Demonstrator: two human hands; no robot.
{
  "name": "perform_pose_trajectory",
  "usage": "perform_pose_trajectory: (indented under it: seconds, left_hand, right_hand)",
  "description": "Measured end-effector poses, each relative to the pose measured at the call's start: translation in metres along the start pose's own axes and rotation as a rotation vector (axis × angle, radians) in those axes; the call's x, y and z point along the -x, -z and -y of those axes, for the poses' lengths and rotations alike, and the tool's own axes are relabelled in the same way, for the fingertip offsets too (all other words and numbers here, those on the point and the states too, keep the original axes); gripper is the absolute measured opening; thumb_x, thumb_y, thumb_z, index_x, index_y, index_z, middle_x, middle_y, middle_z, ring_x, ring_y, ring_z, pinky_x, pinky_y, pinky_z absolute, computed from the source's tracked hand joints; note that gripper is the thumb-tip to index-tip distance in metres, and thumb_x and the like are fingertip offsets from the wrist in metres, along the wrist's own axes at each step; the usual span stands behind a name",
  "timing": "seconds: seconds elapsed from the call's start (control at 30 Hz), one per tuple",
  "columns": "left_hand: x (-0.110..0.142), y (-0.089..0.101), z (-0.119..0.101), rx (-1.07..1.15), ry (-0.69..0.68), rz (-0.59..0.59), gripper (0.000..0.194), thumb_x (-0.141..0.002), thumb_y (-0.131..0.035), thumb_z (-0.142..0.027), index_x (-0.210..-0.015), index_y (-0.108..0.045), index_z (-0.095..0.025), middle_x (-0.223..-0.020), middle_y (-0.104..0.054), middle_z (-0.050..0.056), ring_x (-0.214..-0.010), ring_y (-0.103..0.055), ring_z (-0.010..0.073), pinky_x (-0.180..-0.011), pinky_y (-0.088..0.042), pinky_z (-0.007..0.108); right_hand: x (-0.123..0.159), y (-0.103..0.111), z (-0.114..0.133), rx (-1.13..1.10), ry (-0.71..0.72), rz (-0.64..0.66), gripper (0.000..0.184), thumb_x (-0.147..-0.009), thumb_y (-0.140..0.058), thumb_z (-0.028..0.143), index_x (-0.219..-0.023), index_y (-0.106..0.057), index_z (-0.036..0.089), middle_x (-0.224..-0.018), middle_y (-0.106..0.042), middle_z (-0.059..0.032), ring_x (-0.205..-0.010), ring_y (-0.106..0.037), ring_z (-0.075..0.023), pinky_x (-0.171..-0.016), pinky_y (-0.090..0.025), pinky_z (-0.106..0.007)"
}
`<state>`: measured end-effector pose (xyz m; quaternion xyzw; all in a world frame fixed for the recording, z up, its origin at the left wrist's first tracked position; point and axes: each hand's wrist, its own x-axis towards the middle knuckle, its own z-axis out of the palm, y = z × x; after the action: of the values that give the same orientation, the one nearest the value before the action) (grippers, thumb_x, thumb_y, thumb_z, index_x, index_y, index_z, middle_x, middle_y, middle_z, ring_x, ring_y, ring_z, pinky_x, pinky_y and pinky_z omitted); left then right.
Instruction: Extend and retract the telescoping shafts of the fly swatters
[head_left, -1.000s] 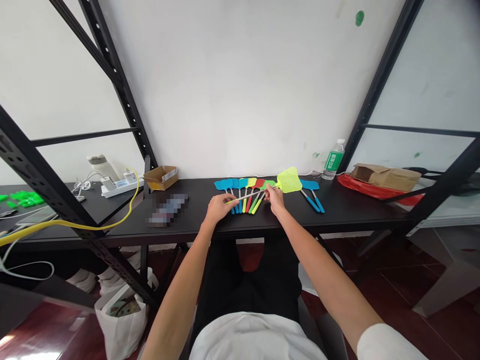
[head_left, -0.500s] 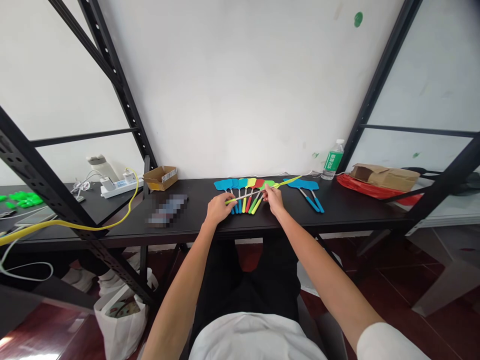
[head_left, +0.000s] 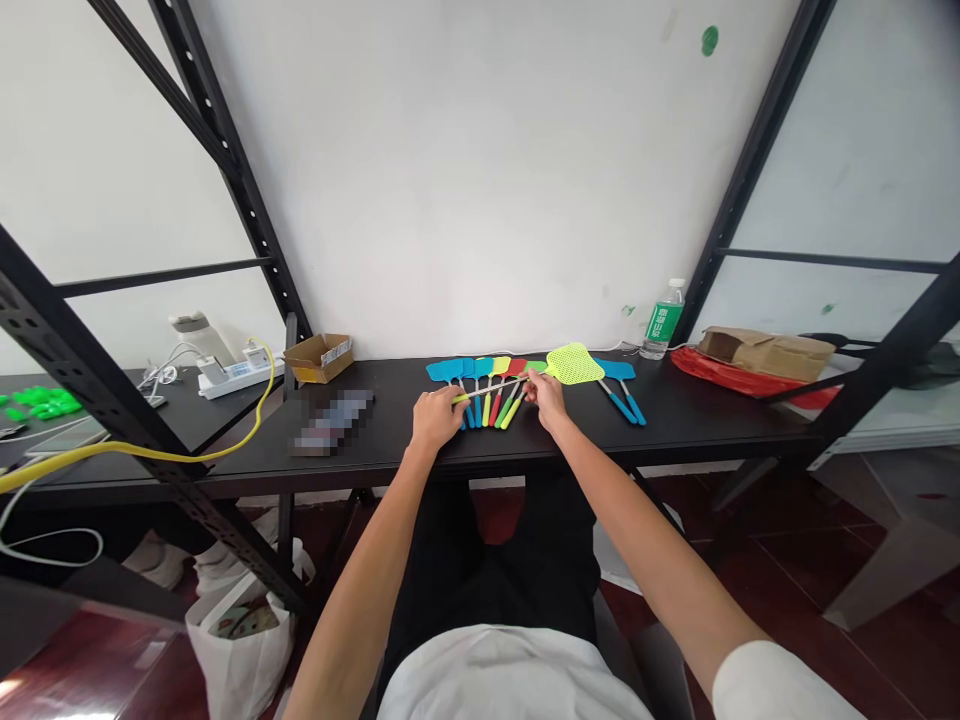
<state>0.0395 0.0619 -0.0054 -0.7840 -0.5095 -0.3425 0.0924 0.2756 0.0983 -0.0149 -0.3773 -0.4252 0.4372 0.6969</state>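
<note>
Both my hands hold one yellow-green fly swatter [head_left: 576, 364], raised above the black table. My left hand [head_left: 436, 418] is closed round its handle end, and my right hand [head_left: 547, 398] pinches the thin shaft close to the perforated head. The head faces me broadside and points right. Below lies a row of several fly swatters: blue [head_left: 445, 371], yellow [head_left: 498, 366] and red [head_left: 516, 367] ones, plus a green one [head_left: 534, 366] partly hidden by my right hand. To the right lie blue fly swatters [head_left: 621, 370], partly covered by the raised head.
An open cardboard box [head_left: 319, 357] and a blurred flat item [head_left: 334, 422] lie on the left. A water bottle [head_left: 662, 320] stands at the back right, beside a brown paper package [head_left: 765, 352] on red plastic. Black metal posts [head_left: 247, 190] frame the table [head_left: 397, 440].
The yellow-green fly swatter has been turned about its shaft, so its head now shows its flat face instead of its thin edge. Both hands keep their hold in nearly the same place.
</note>
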Motion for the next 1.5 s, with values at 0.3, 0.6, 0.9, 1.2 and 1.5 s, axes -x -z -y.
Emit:
perform_pose_trajectory:
  seconds: [0.3,0.6,0.9,1.2,1.5]
  left_hand:
    - [-0.001,-0.002,0.001,-0.005,-0.081,0.038,0.036,-0.102,-0.039,-0.035,-0.109,-0.072,-0.023,-0.094,-0.072,0.009,-0.086,-0.065,0.0252,-0.074,-0.037,0.034]
    - [0.0,-0.002,0.002,-0.033,-0.099,-0.061,0.029,-0.099,-0.048,-0.035,-0.102,-0.075,-0.024,-0.095,-0.07,0.008,-0.086,-0.061,0.0247,-0.074,-0.039,0.036]
    - [0.001,0.003,-0.003,-0.006,-0.033,-0.075,0.018,-0.093,-0.058,-0.031,-0.099,-0.073,-0.025,-0.098,-0.073,0.006,-0.089,-0.064,0.0241,-0.079,-0.046,0.035]
    - [0.001,0.002,-0.006,0.016,0.017,0.063,0.034,-0.097,-0.048,-0.042,-0.118,-0.068,-0.024,-0.11,-0.074,0.007,-0.091,-0.068,0.0243,-0.071,-0.045,0.03]
    - [-0.001,0.001,-0.003,-0.051,-0.022,0.055,0.037,-0.101,-0.039,-0.034,-0.095,-0.073,-0.022,-0.088,-0.07,0.008,-0.082,-0.064,0.0238,-0.071,-0.04,0.034]
  right_hand:
    - [-0.001,0.002,-0.001,-0.063,-0.017,-0.027,0.036,-0.073,-0.078,0.052,-0.068,-0.068,0.018,-0.053,-0.055,0.002,-0.042,-0.04,-0.0054,-0.042,-0.041,-0.019]
    - [-0.007,0.002,-0.008,0.011,0.003,-0.111,0.041,-0.071,-0.078,0.057,-0.063,-0.068,0.018,-0.044,-0.046,0.0051,-0.041,-0.039,-0.0065,-0.041,-0.039,-0.02]
    - [-0.004,0.002,-0.004,0.031,0.006,-0.144,0.041,-0.072,-0.077,0.054,-0.058,-0.063,0.018,-0.043,-0.047,0.0046,-0.04,-0.041,-0.0075,-0.042,-0.039,-0.023]
    - [-0.001,0.0,0.002,-0.069,-0.007,-0.116,0.036,-0.078,-0.076,0.048,-0.064,-0.067,0.016,-0.051,-0.056,0.0015,-0.042,-0.04,-0.0051,-0.043,-0.041,-0.02]
    - [-0.001,-0.001,0.004,-0.116,-0.035,-0.143,0.032,-0.084,-0.071,0.042,-0.067,-0.066,0.016,-0.055,-0.061,0.0011,-0.041,-0.042,-0.0045,-0.044,-0.043,-0.019]
